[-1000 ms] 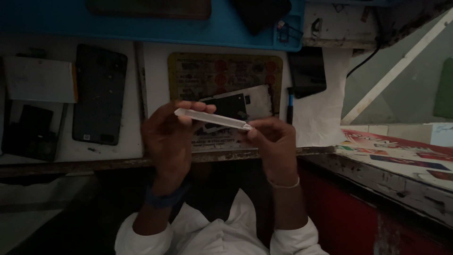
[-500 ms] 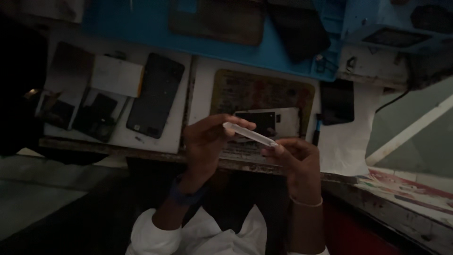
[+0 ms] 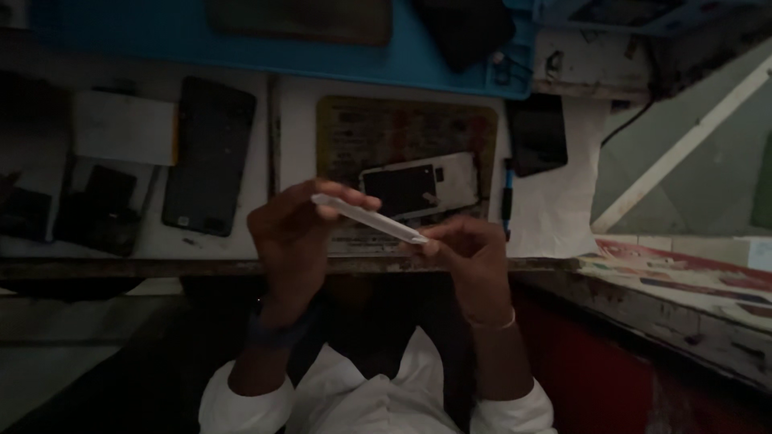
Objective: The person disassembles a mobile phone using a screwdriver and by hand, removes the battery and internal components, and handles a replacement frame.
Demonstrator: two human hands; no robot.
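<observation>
Dark phone (image 3: 207,157): flat on bench (image 3: 297,133), far left. Left hand (image 3: 291,233): grip pinched on upper end of thin white strip (image 3: 370,218). Strip: held above bench edge, long axis slanting down rightward. Right hand (image 3: 470,257): fingertips closed on lower end.

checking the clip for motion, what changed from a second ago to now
The thin white strip, level a second ago, now tilts, its right end lower. Left hand and right hand still grip its ends. The dark phone and the opened phone lie as before; only the view shifted.
</observation>
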